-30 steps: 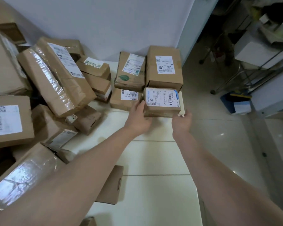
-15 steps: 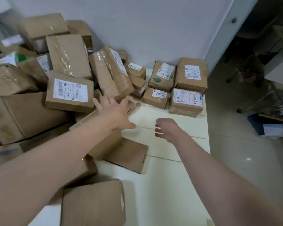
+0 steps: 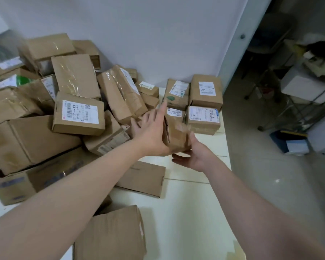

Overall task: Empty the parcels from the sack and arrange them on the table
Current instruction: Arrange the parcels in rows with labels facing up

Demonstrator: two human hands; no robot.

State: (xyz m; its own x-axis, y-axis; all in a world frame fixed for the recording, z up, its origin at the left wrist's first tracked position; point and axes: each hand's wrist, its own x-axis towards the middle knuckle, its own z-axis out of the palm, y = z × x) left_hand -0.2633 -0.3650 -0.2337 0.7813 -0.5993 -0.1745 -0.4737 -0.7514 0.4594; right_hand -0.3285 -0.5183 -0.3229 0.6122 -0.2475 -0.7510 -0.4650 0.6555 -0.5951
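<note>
Left hand and right hand, fingers straight, sandwich a cardboard parcel near the surface's right edge; its writing is apparently blurred.

left forearm and right forearm: bare from the frame edge to the wrist, each drawn wider toward the camera by the lens. left hand and right hand: bare; right fingertips blurred.
</note>
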